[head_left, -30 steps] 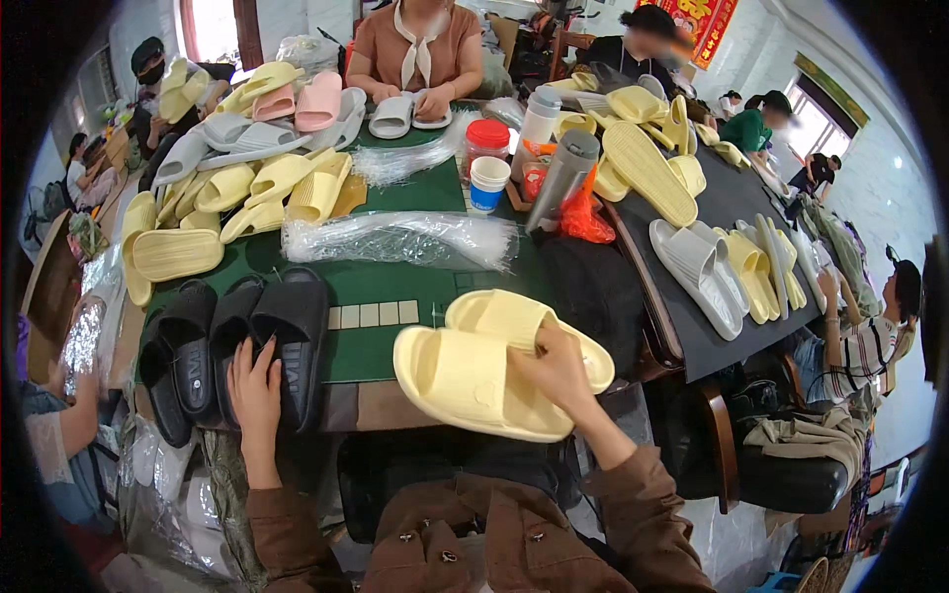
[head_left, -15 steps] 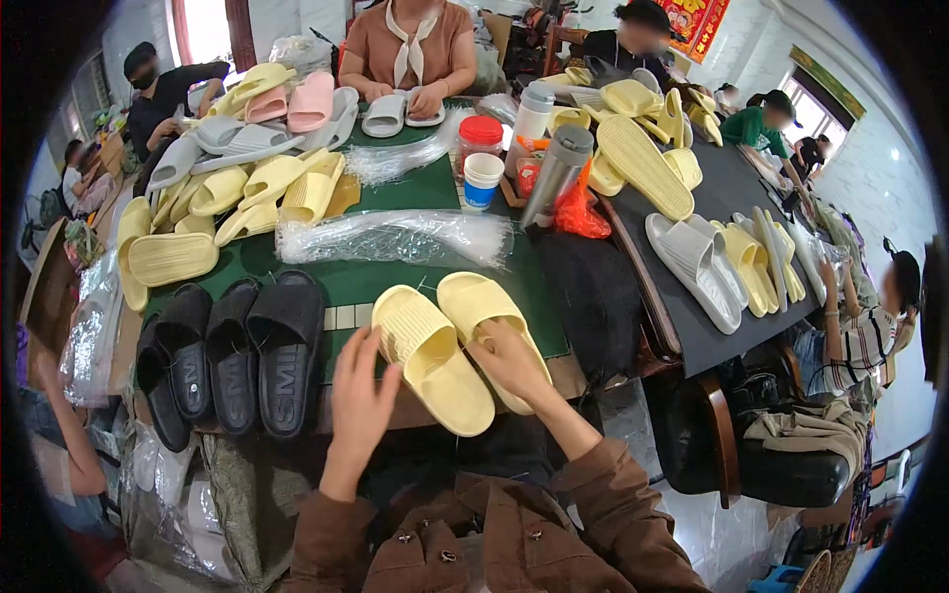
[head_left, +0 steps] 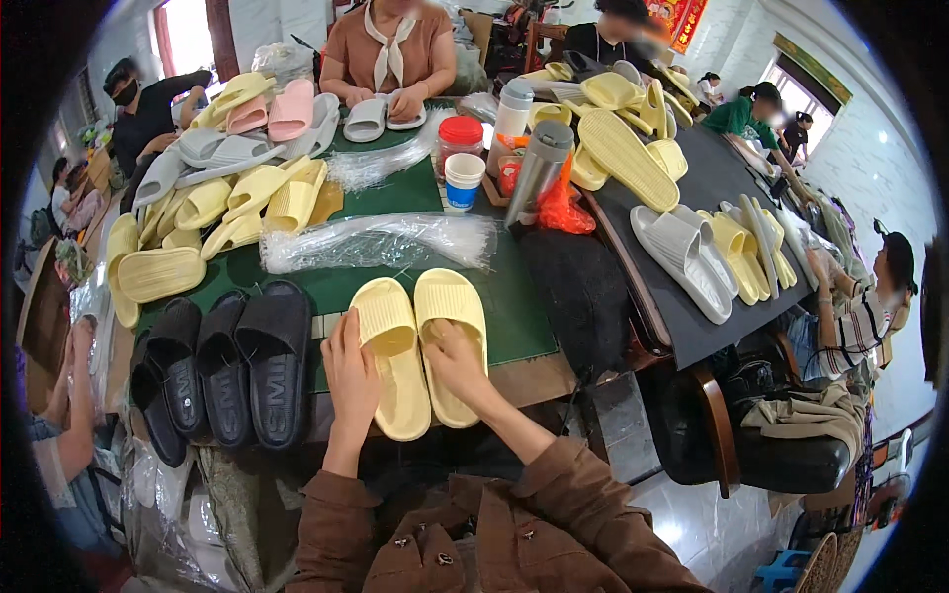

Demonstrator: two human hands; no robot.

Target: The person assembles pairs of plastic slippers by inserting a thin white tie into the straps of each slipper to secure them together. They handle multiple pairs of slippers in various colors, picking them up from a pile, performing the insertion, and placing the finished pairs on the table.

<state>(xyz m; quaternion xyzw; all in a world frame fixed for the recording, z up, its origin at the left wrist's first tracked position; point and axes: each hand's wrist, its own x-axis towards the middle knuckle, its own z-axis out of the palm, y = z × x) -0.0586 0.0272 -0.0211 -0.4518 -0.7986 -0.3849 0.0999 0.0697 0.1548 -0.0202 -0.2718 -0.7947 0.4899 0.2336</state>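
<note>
Two pale yellow slippers lie side by side at the table's near edge, toes pointing away from me, heels reaching over the edge. My left hand rests along the outer side of the left slipper, its fingers stretched out against the strap. My right hand reaches into the right slipper, fingers curled at the opening of the strap; the fingertips are partly hidden there. Left of my hands stand several black slippers in a row. Beyond the yellow pair lies a bundle of clear plastic strands.
Yellow, grey and pink slippers are heaped at the far left. A paper cup, a red-lidded jar and a steel flask stand mid-table. Grey slippers lie on the right table. A co-worker sits opposite; a black chair stands right.
The yellow slippers have been straightened from a slant and drawn together side by side. Both my hands have moved with them, the left one now against the left slipper.
</note>
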